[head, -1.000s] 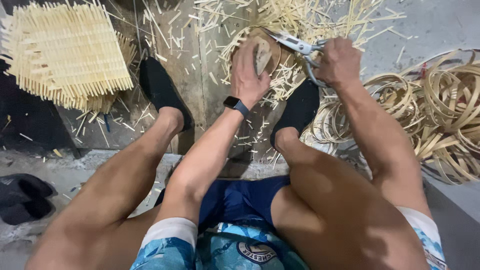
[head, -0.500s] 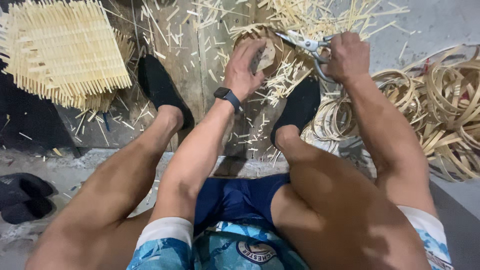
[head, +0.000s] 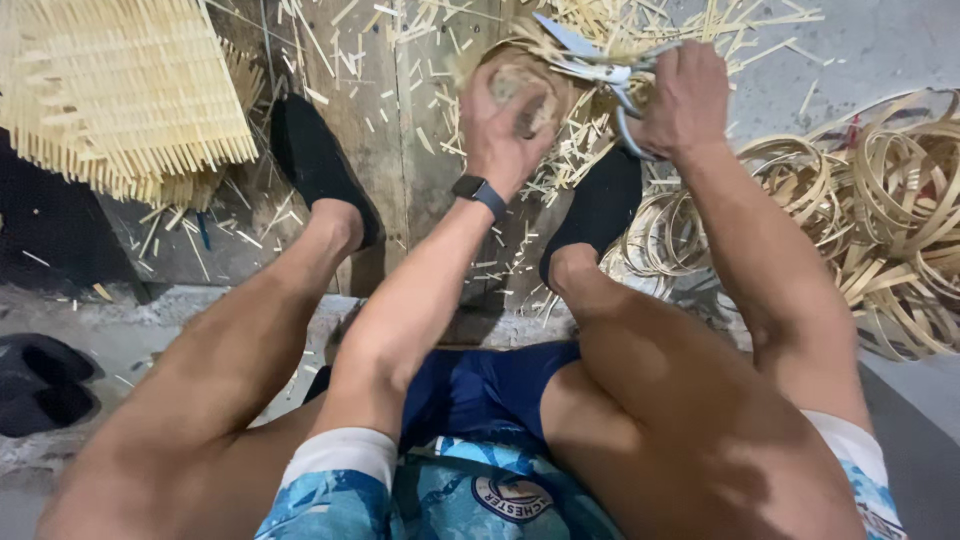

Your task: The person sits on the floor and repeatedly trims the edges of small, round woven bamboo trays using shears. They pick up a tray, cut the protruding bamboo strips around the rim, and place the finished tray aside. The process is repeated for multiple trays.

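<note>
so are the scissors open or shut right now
Open: the scissors in the right hand show two blades spread apart, pointing towards the small woven piece in the left hand.

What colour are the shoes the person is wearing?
Black, both shoes, seen in the head view, the only one.

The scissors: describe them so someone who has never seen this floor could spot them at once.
Start at the heap of coiled bamboo rings on the right, then move up and left to the right hand. It grips the scissors, their blades pointing left over the small round woven piece in the left hand. They are the only shiny metal thing among the pale splints.
</note>
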